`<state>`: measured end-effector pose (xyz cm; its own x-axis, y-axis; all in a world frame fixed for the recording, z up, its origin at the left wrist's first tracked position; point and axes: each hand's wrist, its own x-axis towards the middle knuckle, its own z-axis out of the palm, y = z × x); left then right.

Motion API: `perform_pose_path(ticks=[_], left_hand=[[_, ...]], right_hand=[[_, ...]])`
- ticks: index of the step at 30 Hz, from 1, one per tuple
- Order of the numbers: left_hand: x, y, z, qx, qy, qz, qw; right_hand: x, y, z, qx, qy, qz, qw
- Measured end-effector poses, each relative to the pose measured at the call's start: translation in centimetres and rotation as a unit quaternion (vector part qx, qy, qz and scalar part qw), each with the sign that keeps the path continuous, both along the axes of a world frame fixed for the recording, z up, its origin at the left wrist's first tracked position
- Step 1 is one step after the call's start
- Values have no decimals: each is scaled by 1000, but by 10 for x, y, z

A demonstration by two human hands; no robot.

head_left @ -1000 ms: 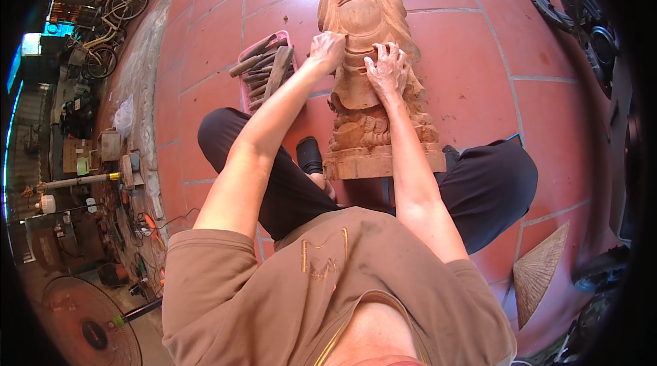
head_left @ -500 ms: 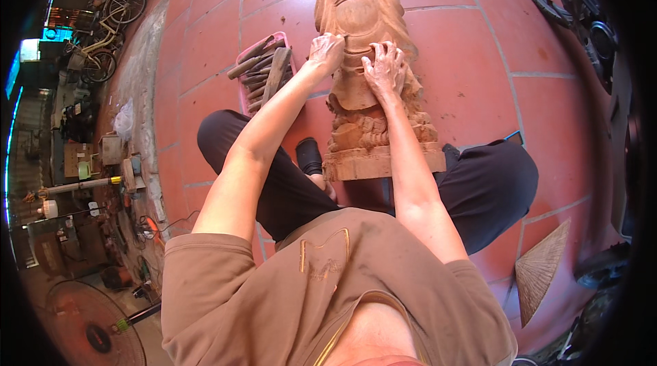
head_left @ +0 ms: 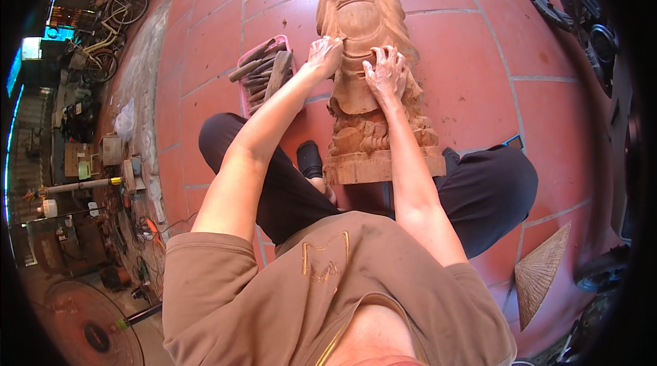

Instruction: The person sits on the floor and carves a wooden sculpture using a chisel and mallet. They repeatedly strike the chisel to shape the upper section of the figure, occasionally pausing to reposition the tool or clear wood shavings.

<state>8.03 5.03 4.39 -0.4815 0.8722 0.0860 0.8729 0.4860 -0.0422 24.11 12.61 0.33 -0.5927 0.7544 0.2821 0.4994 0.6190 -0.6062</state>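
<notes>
A carved wooden statue (head_left: 361, 17) of a round-bellied figure lies on the floor between my legs, its square base (head_left: 356, 167) toward me. My left hand (head_left: 324, 57) is closed at the left edge of the carving, just below the belly. Whatever its curled fingers grip is too small or hidden to make out. My right hand (head_left: 387, 73) rests on the statue's lower front, with its fingers spread and bent against the wood. Part of the carved lower section is hidden under my right forearm.
Left of the statue, a pink basket (head_left: 244, 99) holds several wooden-looking tool handles (head_left: 259, 79). A conical straw hat (head_left: 540, 277) lies at the right, and a motorbike (head_left: 575, 10) stands beyond. Bicycles (head_left: 106, 31), clutter and a fan (head_left: 92, 332) line the left side.
The picture has shifted very slightly. Both hands keep nearly the same places on the statue, with the left still closed and the right still spread.
</notes>
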Motion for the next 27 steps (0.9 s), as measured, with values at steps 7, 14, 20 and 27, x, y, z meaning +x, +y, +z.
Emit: perform_pose_path(ticks=[7, 14, 20, 27], left_hand=[[-6, -2, 39, -130, -82, -37, 987], [-48, 20, 15, -111, -24, -37, 993], [-28, 28, 39, -195, -36, -124, 972], [-58, 31, 29, -115, -58, -50, 990]], right_hand=[[4, 9, -4, 5, 2, -12, 1000], [0, 2, -1, 2, 11, 0, 1000], [3, 7, -3, 3, 7, -3, 1000], [0, 3, -1, 2, 9, 2, 1000]])
